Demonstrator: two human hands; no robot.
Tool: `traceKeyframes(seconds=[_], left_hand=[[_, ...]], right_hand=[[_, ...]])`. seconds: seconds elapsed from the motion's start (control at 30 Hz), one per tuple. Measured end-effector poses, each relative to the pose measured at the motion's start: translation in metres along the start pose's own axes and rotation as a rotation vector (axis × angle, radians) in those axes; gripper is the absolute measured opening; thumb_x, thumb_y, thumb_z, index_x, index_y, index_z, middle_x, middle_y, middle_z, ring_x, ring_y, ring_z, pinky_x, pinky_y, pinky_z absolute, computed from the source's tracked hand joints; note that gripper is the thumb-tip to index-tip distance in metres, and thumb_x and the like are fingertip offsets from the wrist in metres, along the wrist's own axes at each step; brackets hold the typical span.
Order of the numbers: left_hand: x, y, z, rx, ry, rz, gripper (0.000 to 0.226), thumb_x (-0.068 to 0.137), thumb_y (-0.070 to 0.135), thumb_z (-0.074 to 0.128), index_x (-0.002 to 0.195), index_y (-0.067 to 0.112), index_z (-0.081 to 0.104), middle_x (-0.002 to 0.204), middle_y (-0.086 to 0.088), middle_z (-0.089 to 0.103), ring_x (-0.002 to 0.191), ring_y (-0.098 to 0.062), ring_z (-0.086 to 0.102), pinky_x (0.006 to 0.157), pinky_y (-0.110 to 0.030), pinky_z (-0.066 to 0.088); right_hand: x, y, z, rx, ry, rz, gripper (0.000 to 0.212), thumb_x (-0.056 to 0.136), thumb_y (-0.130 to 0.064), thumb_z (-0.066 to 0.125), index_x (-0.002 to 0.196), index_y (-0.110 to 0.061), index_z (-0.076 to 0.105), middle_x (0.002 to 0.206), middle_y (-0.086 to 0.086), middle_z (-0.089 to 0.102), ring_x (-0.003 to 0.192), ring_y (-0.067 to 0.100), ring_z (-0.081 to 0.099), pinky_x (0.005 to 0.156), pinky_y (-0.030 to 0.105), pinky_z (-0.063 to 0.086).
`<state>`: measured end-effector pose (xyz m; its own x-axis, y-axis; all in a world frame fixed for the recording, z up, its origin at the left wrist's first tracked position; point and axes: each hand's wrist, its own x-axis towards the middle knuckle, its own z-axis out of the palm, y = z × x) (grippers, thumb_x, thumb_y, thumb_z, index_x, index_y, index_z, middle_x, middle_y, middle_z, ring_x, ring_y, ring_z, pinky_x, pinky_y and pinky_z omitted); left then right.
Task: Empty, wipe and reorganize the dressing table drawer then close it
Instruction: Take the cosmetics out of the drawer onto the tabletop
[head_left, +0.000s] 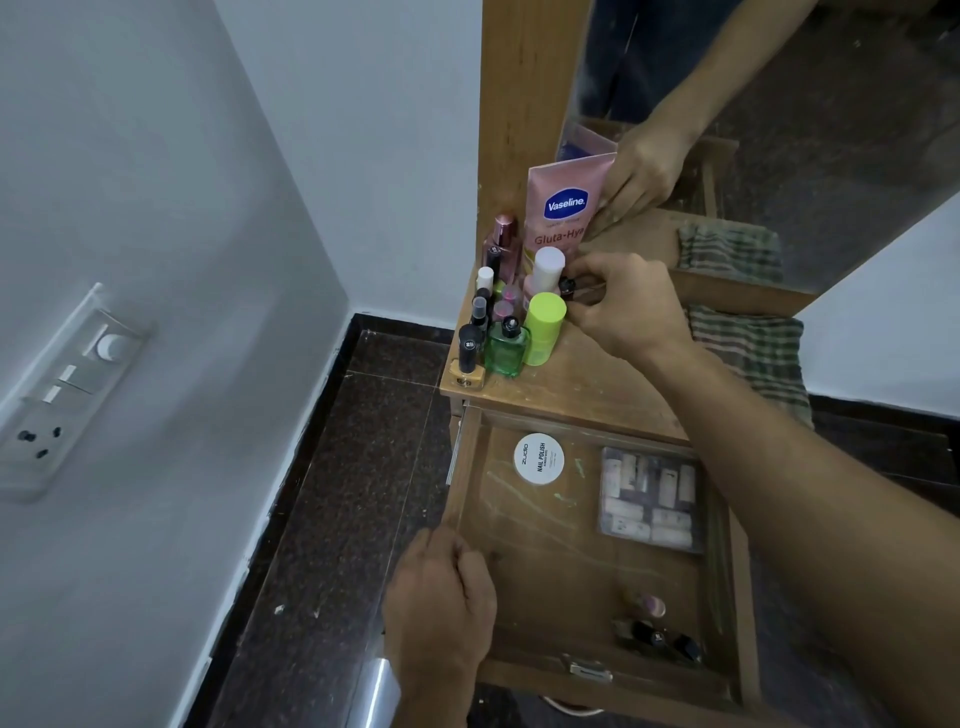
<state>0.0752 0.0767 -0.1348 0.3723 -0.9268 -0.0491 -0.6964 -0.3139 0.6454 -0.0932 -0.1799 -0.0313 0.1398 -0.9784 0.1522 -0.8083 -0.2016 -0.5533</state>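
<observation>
Drawer (545, 566) front: blurry dark bottles (657, 636)

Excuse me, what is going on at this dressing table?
A person appears to be emptying the open drawer. The right hand pinches a small dark bottle beside the cosmetics standing on the tabletop, while the left hand grips the drawer's left wall. A white tub, a clear box and a few small bottles lie in the drawer; a striped cloth waits on the tabletop.
</observation>
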Motion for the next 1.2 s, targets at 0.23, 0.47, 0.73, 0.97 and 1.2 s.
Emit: traceKeyframes(seconds=[0.23,0.47,0.73,0.97,1.2], left_hand=[[-0.001,0.001,0.001,-0.011,-0.002,-0.012,0.034,0.084,0.036,0.028,0.07,0.02,0.055,0.066,0.01,0.049,0.056,-0.009,0.049,0.048,-0.028,0.042],[-0.001,0.001,0.001,-0.007,0.011,0.016,0.037,0.083,0.035,0.028,0.071,0.015,0.057,0.069,0.005,0.052,0.057,-0.016,0.05,0.052,-0.028,0.038],[-0.001,0.006,-0.002,0.037,0.007,0.004,0.036,0.083,0.032,0.03,0.072,0.011,0.057,0.07,0.0,0.054,0.057,-0.023,0.051,0.054,-0.037,0.049],[-0.005,0.012,-0.005,0.079,0.021,0.007,0.029,0.081,0.029,0.03,0.071,0.011,0.051,0.074,-0.001,0.051,0.061,-0.027,0.05,0.058,-0.034,0.04],[-0.004,0.012,-0.006,0.086,0.036,0.016,0.023,0.08,0.027,0.032,0.068,0.014,0.048,0.073,-0.002,0.053,0.062,-0.028,0.05,0.059,-0.036,0.041]], right_hand=[[-0.003,0.009,0.011,0.075,0.016,0.1,0.028,0.076,-0.011,0.073,0.103,-0.019,0.078,0.088,-0.003,0.078,0.079,0.007,0.073,0.084,0.028,0.059],[-0.027,0.013,-0.003,0.054,0.072,0.203,0.025,0.076,-0.015,0.074,0.101,-0.015,0.077,0.088,-0.001,0.076,0.082,0.011,0.072,0.082,0.025,0.057],[-0.124,0.024,-0.027,-0.074,-0.07,0.304,0.017,0.082,-0.022,0.074,0.099,-0.02,0.078,0.087,-0.004,0.076,0.083,0.012,0.07,0.083,0.03,0.058],[-0.203,0.043,-0.024,-0.399,-0.586,0.525,0.036,0.075,-0.054,0.074,0.096,-0.025,0.072,0.097,0.001,0.068,0.085,0.021,0.066,0.074,0.037,0.059],[-0.22,0.037,-0.02,-0.432,-0.669,0.558,0.042,0.072,-0.052,0.077,0.099,-0.021,0.07,0.096,0.001,0.062,0.083,0.022,0.061,0.069,0.031,0.051]])
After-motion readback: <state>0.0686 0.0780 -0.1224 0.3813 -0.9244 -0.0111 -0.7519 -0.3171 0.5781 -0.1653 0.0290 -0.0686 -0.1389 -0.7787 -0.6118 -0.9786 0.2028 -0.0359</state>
